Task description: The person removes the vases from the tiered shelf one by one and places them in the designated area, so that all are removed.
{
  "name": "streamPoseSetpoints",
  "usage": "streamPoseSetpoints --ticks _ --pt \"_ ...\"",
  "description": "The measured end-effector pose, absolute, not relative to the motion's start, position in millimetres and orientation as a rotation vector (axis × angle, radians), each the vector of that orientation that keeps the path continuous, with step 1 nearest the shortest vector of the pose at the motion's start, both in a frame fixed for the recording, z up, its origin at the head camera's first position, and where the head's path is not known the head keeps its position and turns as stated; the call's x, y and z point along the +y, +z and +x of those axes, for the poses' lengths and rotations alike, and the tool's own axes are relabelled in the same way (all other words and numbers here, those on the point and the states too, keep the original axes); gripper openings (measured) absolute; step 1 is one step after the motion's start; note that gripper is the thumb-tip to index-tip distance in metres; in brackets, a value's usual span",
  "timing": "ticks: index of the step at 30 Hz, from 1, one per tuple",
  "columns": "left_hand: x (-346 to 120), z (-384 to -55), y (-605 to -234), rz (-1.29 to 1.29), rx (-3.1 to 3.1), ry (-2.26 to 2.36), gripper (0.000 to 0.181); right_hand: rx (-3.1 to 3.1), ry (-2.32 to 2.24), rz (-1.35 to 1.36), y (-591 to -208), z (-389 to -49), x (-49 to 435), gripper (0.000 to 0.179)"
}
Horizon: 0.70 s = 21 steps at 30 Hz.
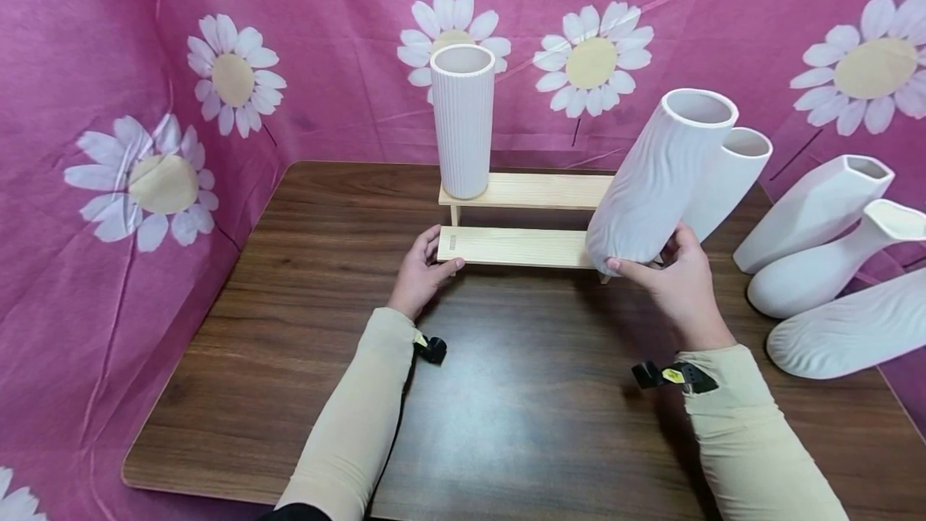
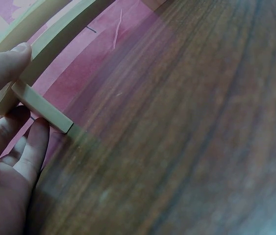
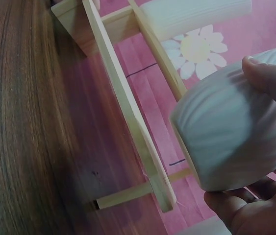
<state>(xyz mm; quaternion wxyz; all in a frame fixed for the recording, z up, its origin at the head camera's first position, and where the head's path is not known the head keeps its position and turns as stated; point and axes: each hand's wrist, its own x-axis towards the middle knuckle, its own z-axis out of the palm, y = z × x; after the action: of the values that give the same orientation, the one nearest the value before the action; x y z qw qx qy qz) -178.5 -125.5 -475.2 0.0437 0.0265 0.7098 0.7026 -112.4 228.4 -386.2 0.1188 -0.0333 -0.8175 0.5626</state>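
Observation:
A two-tier pale wooden rack [image 1: 517, 248] stands on the table. My left hand [image 1: 421, 272] grips the left end of its lower board, thumb on the front edge, other fingers round the end beside the rack's leg [image 2: 47, 110]. With my right hand [image 1: 680, 288] I hold a white wavy-ridged vase [image 1: 651, 175] near its base, thumb on one side and fingers on the other. In the head view this vase leans right and overlaps the rack's right end. The right wrist view shows its base [image 3: 189, 156] near the boards. On the upper tier's left end stands a white ribbed cylindrical vase [image 1: 463, 127].
Behind the held vase is a smooth white vase [image 1: 727, 183]. Further right are an angular white vase [image 1: 810, 215], a round-bellied narrow-necked one [image 1: 803, 276] and another ridged one [image 1: 846, 328]. A pink daisy-print cloth [image 1: 325, 63] hangs behind the brown wooden table [image 1: 492, 416].

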Motion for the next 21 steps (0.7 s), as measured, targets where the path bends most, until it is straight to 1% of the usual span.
streamPoseSetpoints --ticks 6,21 --pt "-125.4 -178.4 -474.8 0.084 2.168 2.152 0.081 -2.382 1.621 -0.107 -387.4 -108.1 235.7 0.068" --pt "-123.9 -177.5 -475.2 0.087 2.138 2.186 0.080 -2.288 1.701 -0.158 -394.9 -97.7 253.4 0.069"
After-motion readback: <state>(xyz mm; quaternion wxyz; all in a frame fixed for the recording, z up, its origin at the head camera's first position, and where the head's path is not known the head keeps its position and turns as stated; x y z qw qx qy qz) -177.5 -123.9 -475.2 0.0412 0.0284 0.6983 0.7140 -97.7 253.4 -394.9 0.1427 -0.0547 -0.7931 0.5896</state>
